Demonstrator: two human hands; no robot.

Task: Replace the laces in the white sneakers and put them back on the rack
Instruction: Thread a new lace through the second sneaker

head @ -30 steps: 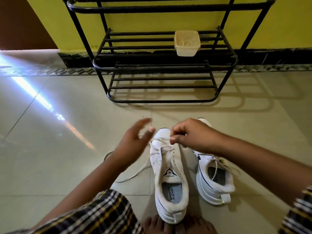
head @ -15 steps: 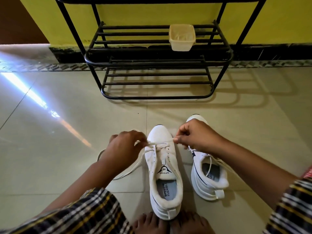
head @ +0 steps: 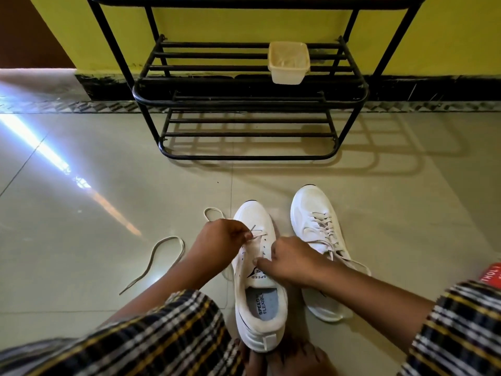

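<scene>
Both hands work at the nearer white sneaker [head: 256,270] on the glossy tile floor [head: 81,267].

Left hand [head: 217,244] pinches the flat white lace [head: 162,256] near its stiff tip, fingers curled tight just beside the top eyelets; the slack lies in soft loops on the floor to the left. Right hand [head: 291,260] curls over the padded tongue, thumb pressing it, and hides that side's eyelets; whether it grips anything I cannot tell. A second sneaker [head: 315,229], fully laced, stands just beside on the right, its heel half hidden behind the right forearm. Beyond stands a black tubular metal rack [head: 244,100] with barred shelves, its top cut off, holding a cloudy square plastic tub [head: 288,62].
</scene>
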